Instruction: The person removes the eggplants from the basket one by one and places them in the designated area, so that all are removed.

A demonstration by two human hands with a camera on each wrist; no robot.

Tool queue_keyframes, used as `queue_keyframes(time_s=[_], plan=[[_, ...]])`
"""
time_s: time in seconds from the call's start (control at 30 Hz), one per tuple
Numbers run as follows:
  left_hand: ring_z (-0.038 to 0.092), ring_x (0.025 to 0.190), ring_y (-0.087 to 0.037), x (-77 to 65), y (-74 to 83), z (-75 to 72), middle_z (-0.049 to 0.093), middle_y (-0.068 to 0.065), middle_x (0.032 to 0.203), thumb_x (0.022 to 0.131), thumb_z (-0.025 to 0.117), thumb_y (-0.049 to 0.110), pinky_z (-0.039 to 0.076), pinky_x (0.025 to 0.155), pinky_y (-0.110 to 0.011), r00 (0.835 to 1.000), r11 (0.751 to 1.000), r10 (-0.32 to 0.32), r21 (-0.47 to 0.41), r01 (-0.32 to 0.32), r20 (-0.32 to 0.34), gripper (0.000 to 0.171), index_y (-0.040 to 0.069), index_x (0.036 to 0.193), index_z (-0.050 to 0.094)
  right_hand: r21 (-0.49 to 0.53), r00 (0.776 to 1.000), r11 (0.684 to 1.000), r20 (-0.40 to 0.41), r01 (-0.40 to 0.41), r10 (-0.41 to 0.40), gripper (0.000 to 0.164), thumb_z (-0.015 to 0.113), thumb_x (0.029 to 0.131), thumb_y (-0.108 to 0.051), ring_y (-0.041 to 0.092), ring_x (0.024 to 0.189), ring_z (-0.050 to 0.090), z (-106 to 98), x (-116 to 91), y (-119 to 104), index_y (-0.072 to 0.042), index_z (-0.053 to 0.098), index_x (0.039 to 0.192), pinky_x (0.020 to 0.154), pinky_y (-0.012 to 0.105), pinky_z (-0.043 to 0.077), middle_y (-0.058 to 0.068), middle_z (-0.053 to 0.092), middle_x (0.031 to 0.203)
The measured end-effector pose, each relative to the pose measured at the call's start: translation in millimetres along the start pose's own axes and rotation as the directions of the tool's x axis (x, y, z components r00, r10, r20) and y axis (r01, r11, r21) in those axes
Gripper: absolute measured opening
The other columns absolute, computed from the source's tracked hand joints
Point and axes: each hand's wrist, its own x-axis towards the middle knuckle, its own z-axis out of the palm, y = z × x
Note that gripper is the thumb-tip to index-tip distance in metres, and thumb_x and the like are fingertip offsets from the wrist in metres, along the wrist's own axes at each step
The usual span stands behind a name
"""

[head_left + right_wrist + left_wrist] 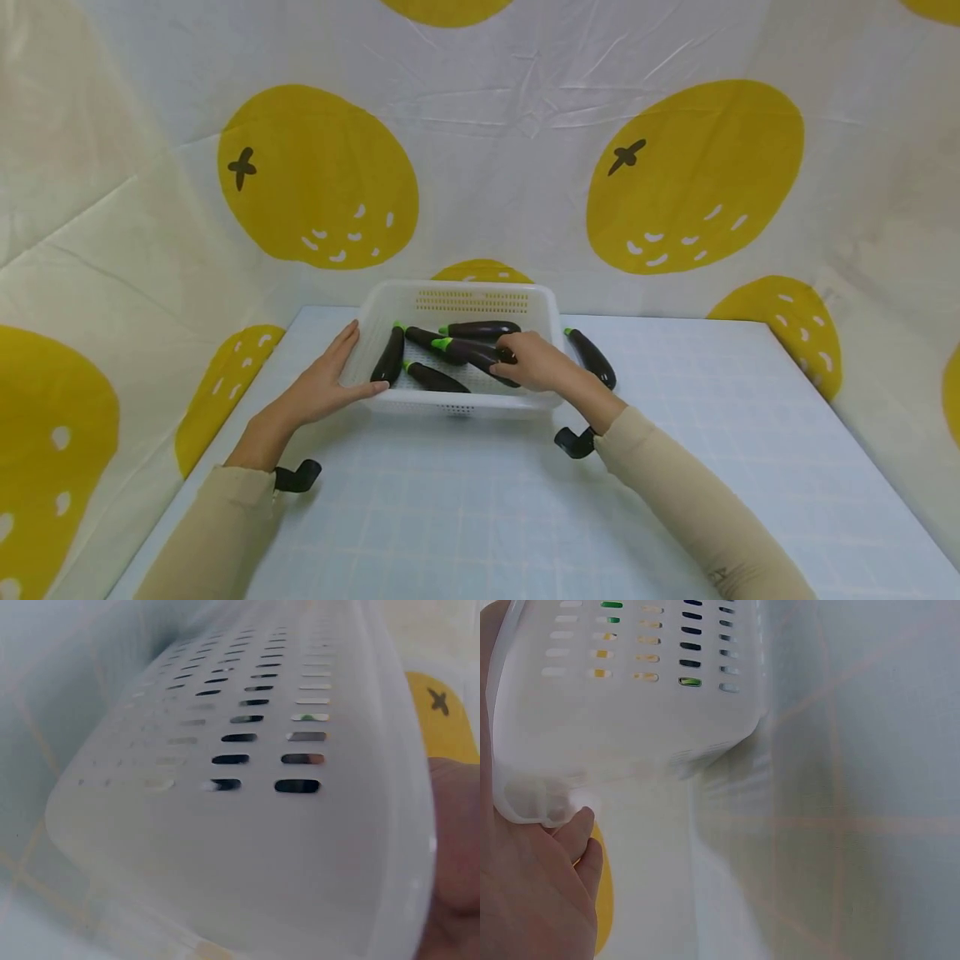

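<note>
Inside the white basket [465,402] lie at least five eggplants [435,379], one pinched by the right hand [534,362] while the left hand [322,377], fingers extended, braces the corner; a lone outside eggplant [592,358] apparently remains, on the bench [450,508].

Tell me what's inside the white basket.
At least five eggplants lie in the white basket. The right hand covers part of the inside at the right, and whatever lies beneath the eggplants is hidden.
</note>
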Motion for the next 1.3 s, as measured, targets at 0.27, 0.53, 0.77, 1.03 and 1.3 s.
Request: queue_keyframes(time_s=[0.27,0.53,0.77,1.03,1.3], plan=[[0.009,0.156,-0.041,0.7,0.5,-0.8,-0.004,-0.007,0.173,0.086,0.067,0.072,0.018,0.118,-0.071,1.000,1.000,0.004,0.001,-0.004,-0.003,0.121,0.013,0.165,-0.002,-0.012,1.000,1.000,-0.027,-0.013,0.013,0.043,0.069,0.100,-0.026,0.026,0.105,0.064,-14,-13,-2,0.001,0.063,0.132,0.090,0.043,0.055,0.016,0.068,0.123],[0.009,0.156,-0.040,0.4,0.4,-0.5,-0.004,-0.005,0.173,0.086,0.067,0.071,0.018,0.118,-0.070,1.000,1.000,0.021,-0.002,-0.021,-0.005,0.119,0.012,0.165,-0.001,-0.012,0.998,1.000,-0.065,0.004,-0.005,0.041,0.069,0.100,-0.025,0.029,0.108,0.064,-27,-26,-2,0.003,0.064,0.130,0.093,0.046,0.054,0.017,0.068,0.126],[0.010,0.156,-0.040,-0.1,-1.7,1.0,-0.004,-0.006,0.173,0.086,0.067,0.071,0.019,0.117,-0.071,1.000,1.000,0.025,0.001,-0.025,-0.008,0.120,0.012,0.165,-0.001,0.035,0.994,0.999,-0.109,0.017,-0.013,0.032,0.069,0.099,-0.023,0.022,0.089,0.061,-38,-36,8,0.000,0.067,0.121,0.078,0.039,0.053,0.009,0.070,0.105],[0.012,0.156,-0.041,-3.1,-4.0,5.2,-0.002,-0.008,0.173,0.085,0.067,0.072,0.021,0.117,-0.071,1.000,1.000,0.016,-0.004,-0.016,-0.006,0.121,0.013,0.165,-0.002,0.025,0.987,1.000,-0.159,0.016,-0.011,0.026,0.070,0.098,-0.022,0.020,0.082,0.059,-49,-50,26,-0.002,0.069,0.114,0.073,0.037,0.050,0.006,0.068,0.095],[0.013,0.156,-0.041,-0.8,-2.4,0.8,-0.003,-0.005,0.173,0.086,0.066,0.071,0.021,0.117,-0.071,1.000,1.000,0.022,0.005,-0.022,-0.014,0.119,0.014,0.166,-0.001,0.011,0.981,1.000,-0.193,-0.013,0.015,0.025,0.071,0.098,-0.022,0.022,0.086,0.062,-59,-63,46,-0.002,0.069,0.112,0.078,0.042,0.052,0.007,0.071,0.097]])
